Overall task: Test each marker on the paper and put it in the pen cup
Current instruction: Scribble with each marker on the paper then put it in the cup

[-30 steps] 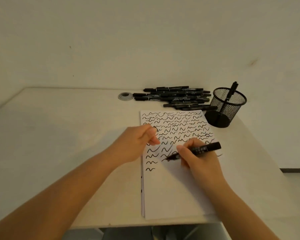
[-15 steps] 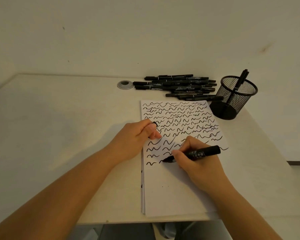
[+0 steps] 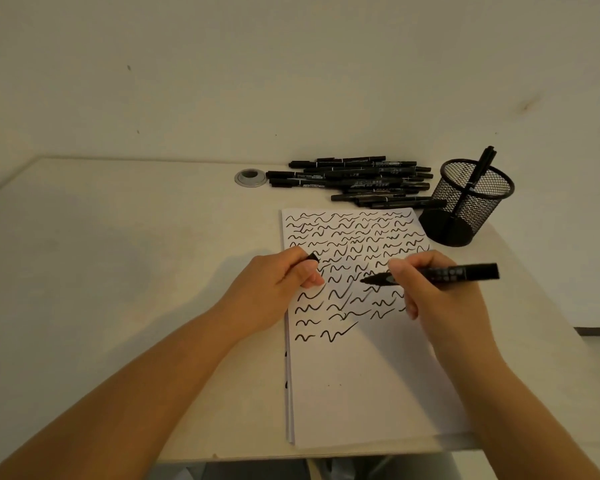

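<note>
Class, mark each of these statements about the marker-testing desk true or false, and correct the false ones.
1. The right hand holds an uncapped marker. True.
2. The left hand lies flat and empty. False: it grips the cap.
3. The cup holds one marker. True.
4. The marker pile lies in front of the paper. False: it lies behind it.
5. The paper is blank. False: squiggles cover its upper half.
</note>
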### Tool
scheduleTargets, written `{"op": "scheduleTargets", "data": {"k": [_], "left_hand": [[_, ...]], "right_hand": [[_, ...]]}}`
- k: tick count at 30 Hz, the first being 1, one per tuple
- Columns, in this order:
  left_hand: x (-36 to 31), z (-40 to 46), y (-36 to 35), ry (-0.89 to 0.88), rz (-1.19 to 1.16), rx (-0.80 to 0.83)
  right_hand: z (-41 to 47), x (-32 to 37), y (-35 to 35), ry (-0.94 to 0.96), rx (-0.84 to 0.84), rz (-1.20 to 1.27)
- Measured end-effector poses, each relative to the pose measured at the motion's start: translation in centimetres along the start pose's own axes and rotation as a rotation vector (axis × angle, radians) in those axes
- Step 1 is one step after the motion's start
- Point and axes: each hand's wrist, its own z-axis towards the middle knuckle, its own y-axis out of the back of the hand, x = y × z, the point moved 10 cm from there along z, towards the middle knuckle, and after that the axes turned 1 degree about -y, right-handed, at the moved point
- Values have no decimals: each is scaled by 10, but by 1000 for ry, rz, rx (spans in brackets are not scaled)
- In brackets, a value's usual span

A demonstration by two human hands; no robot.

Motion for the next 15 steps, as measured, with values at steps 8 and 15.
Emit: {"op": "scheduleTargets", "data": {"k": [8,15], "left_hand": [[-3,-3,-1,-17,18,35],[-10,-4,0,-53,80,24]], "right_hand": [[30,-3,-37,-116,130,345],[29,-23,-47,-194,244,599]]}}
